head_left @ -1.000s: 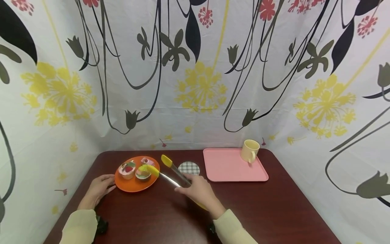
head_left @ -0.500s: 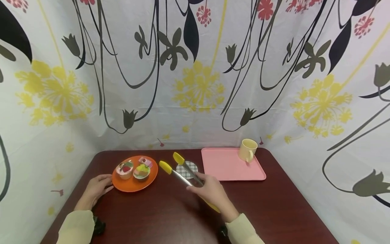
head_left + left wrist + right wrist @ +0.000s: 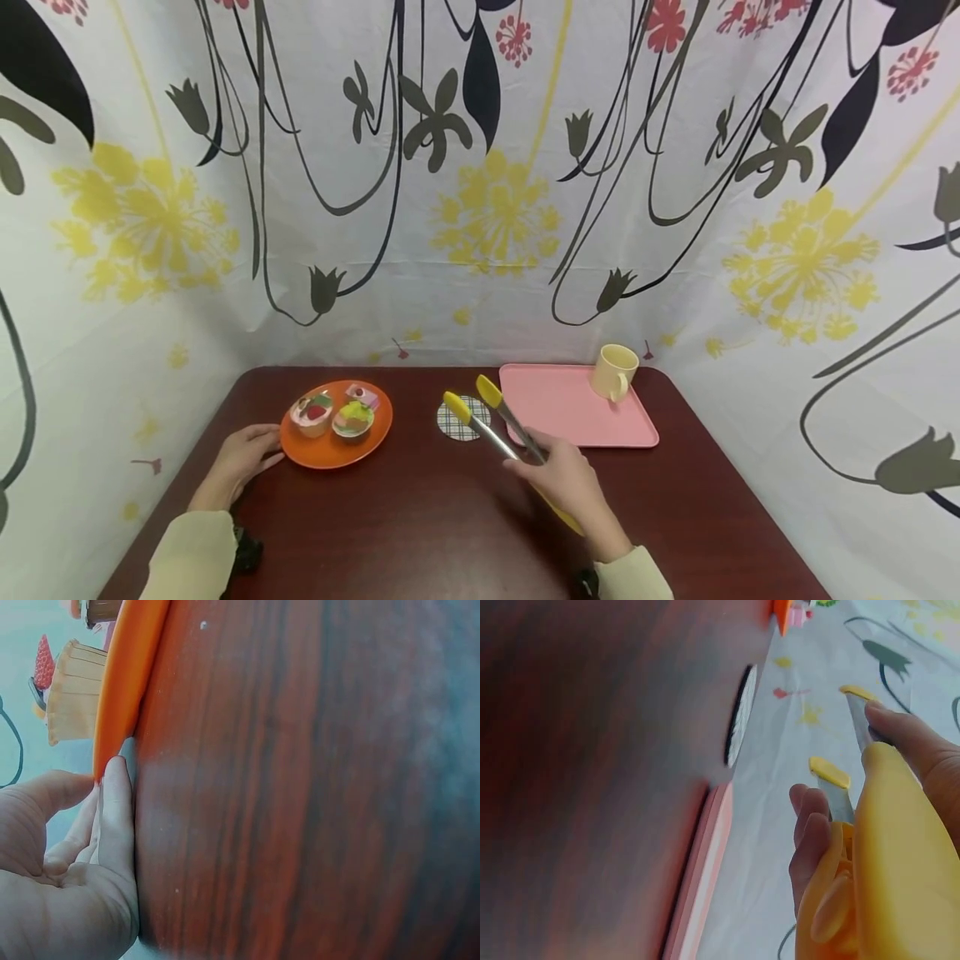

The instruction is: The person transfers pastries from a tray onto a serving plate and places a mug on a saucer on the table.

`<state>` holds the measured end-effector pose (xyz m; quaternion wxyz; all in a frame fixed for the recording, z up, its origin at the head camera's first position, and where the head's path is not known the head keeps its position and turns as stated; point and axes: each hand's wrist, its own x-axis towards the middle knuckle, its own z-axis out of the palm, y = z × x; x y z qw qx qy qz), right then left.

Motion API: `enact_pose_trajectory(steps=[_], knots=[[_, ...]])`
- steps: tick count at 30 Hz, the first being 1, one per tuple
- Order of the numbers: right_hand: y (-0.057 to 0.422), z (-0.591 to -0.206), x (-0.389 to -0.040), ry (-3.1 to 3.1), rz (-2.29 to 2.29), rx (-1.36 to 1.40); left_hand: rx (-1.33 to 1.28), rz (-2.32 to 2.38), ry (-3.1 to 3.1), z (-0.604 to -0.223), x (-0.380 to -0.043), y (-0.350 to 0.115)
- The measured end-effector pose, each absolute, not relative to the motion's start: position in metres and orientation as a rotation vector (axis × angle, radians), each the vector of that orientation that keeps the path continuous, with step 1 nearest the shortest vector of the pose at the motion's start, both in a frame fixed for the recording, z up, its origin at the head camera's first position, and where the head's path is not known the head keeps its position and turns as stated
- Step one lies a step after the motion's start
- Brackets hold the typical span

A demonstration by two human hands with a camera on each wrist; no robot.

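The table [image 3: 405, 525] has its left edge near the plate [image 3: 335, 457], with the left hand [image 3: 242, 458] in the strip between them. The far edge runs just behind the plate, and the patterned cloth [image 3: 487, 225] hangs beyond it. Dark wood spreads in front of the plate and along its right side as far as the round coaster [image 3: 452, 429]. Farther right of the plate sits the tray [image 3: 551, 408], its far right corner taken by the mug [image 3: 613, 371].

The left hand comes in from the plate's near left side, pinching its rim with the thumb on the edge and a finger below. Two cupcakes [image 3: 311, 423] and a small pink cake [image 3: 363, 395] sit on the plate.

Well to the right of the plate and nearer the person, the right hand [image 3: 561, 475] is wrapped round the tongs [image 3: 496, 439]. Their yellow tips are raised off the wood, spread apart with nothing between them, and point back past the plate's right side toward the cloth.
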<state>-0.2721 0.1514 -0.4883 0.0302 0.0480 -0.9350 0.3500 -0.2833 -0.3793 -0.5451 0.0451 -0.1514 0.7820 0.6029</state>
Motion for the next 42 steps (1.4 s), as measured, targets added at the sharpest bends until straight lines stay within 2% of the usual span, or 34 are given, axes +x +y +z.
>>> enact_pose_trajectory(steps=[29, 42], knots=[[0.264, -0.491, -0.254, -3.014, 0.95, -0.208, -0.503, 1.835, 2.368, -0.543, -0.285, -0.378], [0.301, -0.505, -0.248, -3.014, 0.953, -0.253, -0.478, 1.824, 2.377, -0.539, -0.282, -0.374]])
